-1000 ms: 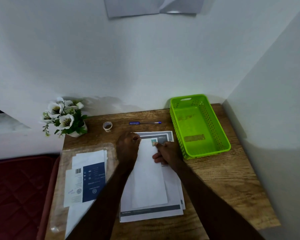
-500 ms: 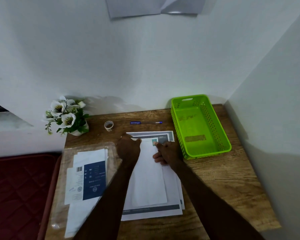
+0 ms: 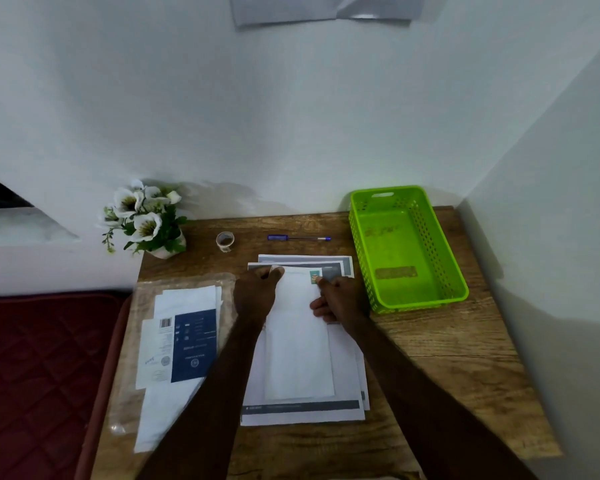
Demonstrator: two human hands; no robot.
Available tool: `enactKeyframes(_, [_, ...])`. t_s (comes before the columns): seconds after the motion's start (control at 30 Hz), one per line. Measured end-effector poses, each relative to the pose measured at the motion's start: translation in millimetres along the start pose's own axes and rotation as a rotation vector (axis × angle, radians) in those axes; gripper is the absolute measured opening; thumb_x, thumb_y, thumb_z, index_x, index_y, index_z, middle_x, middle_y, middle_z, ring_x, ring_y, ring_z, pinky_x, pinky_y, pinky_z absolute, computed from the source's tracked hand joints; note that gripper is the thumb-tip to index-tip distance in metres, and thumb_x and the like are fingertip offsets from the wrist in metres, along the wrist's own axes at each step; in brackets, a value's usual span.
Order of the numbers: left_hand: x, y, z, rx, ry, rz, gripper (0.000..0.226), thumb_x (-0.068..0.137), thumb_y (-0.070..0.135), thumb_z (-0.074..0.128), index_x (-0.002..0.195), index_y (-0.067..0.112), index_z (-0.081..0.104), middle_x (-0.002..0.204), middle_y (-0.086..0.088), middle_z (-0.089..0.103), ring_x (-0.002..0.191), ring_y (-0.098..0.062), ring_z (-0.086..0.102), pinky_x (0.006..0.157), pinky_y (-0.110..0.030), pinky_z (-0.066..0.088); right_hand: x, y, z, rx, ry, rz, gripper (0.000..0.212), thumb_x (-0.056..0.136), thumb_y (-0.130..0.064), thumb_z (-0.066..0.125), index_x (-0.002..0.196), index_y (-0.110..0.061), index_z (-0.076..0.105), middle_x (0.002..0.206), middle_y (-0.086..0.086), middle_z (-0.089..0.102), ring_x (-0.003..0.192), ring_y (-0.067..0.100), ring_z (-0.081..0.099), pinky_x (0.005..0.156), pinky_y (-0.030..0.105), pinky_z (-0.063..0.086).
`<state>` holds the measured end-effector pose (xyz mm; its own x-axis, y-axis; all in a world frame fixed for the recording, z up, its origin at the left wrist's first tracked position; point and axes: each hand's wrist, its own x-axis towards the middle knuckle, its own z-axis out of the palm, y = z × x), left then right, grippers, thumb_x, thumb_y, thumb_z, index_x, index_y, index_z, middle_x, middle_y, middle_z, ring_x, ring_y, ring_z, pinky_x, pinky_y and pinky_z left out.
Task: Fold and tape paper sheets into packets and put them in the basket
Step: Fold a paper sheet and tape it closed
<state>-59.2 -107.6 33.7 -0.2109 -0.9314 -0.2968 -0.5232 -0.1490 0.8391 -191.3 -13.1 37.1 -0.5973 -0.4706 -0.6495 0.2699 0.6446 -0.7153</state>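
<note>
A white sheet folded lengthwise lies on a stack of printed sheets in the middle of the wooden table. My left hand pinches the folded sheet's far left corner with curled fingers. My right hand presses on its far right edge, fingers bent over the paper. A small roll of tape stands near the back of the table. The green basket sits at the right, holding no packets.
A clear plastic sleeve with printed papers lies at the table's left. A pot of white flowers stands at the back left corner. A blue pen lies beyond the stack. Walls close in behind and on the right; a red mattress is left.
My left hand has slid slightly toward the far left corner of the folded sheet. My right hand stays in place on the paper.
</note>
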Motion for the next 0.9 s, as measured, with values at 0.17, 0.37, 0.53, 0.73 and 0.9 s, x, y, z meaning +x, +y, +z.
enactKeyframes(0.17, [-2, -3, -3, -0.023, 0.018, 0.02, 0.02, 0.096, 0.035, 0.069, 0.091, 0.016, 0.074, 0.083, 0.01, 0.069, 0.081, -0.008, 0.066, 0.074, -0.024, 0.05, 1, -1, 1, 0.037, -0.046, 0.051, 0.043, 0.097, -0.045, 0.06, 0.072, -0.01, 0.054, 0.063, 0.014, 0.069, 0.041, 0.02, 0.056, 0.041, 0.017, 0.036])
enactKeyframes(0.37, [-2, -3, -3, 0.005, 0.006, 0.053, 0.025, 0.098, 0.036, 0.066, 0.094, 0.013, 0.075, 0.087, 0.004, 0.07, 0.077, -0.008, 0.063, 0.078, -0.027, 0.051, 9, -1, 7, -0.06, 0.061, 0.009, 0.056, 0.088, -0.059, 0.065, 0.065, -0.008, 0.062, 0.06, 0.016, 0.072, 0.042, 0.023, 0.063, 0.037, 0.019, 0.042])
enactKeyframes(0.53, [-2, -5, -3, 0.048, 0.012, 0.064, 0.028, 0.099, 0.038, 0.064, 0.096, 0.013, 0.077, 0.088, 0.005, 0.072, 0.081, -0.011, 0.066, 0.078, -0.027, 0.052, 20, 0, 15, -0.109, 0.1, 0.054, 0.067, 0.089, -0.061, 0.06, 0.081, 0.004, 0.07, 0.056, 0.015, 0.07, 0.033, 0.02, 0.06, 0.034, 0.015, 0.037])
enactKeyframes(0.73, [-2, -5, -1, 0.094, 0.029, 0.075, 0.029, 0.101, 0.038, 0.062, 0.096, 0.014, 0.076, 0.085, 0.006, 0.068, 0.073, -0.002, 0.06, 0.068, -0.015, 0.043, 28, 6, 19, -0.147, 0.112, 0.053, 0.072, 0.092, -0.068, 0.047, 0.078, 0.0, 0.065, 0.052, 0.012, 0.069, 0.039, 0.025, 0.066, 0.04, 0.02, 0.044])
enactKeyframes(0.9, [0, -8, -1, 0.081, 0.035, 0.045, 0.031, 0.1, 0.04, 0.062, 0.093, 0.013, 0.075, 0.085, 0.002, 0.071, 0.078, -0.012, 0.064, 0.076, -0.027, 0.051, 23, -1, 15, -0.145, 0.113, 0.035, 0.064, 0.089, -0.061, 0.064, 0.078, 0.003, 0.069, 0.052, 0.013, 0.068, 0.036, 0.022, 0.064, 0.038, 0.02, 0.046])
